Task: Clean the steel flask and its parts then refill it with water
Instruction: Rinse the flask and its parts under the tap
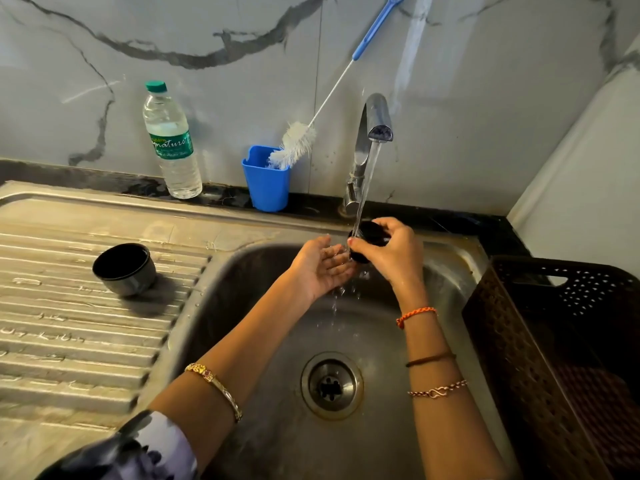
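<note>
A small round black flask stopper (367, 240) (half hidden) is gripped by the right hand (391, 251) under the tap's water stream (363, 188), the left hand (322, 265) held flat, while the white bottle brush (294, 143) is kept in the blue plastic cup (266, 185).

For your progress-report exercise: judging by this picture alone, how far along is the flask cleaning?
Done, apparently: the cup lid stands on the drainboard, though washed or not is unclear. In hand: the right hand holds the black stopper under the running tap, the left hand open beneath. Left: the flask body, out of view, and refilling.
</note>
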